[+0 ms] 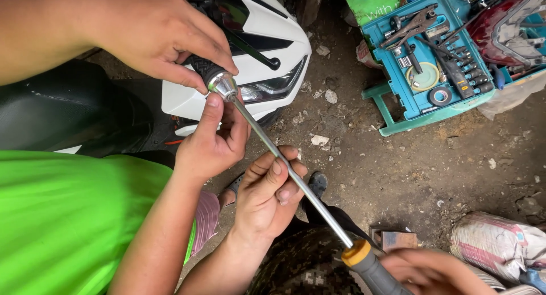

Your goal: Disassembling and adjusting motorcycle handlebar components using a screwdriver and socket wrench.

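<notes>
At the upper left of the frame, a co-worker's two hands steady a scooter's black grip and its chrome end cap. The long screwdriver runs from the cap to lower centre. The left hand curls loosely round the shaft. The right hand, partly cut off, closes on the handle. A teal toolbox sits upper right. Pushed off-line, the tip could slip and jab the co-worker's thumb.

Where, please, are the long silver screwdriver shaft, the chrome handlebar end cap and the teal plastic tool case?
Long silver screwdriver shaft (296,178): head view, bare mid-length of the shaft.
Chrome handlebar end cap (223,84): head view, shiny rounded face.
Teal plastic tool case (392,79): head view, left inner wall.
</notes>
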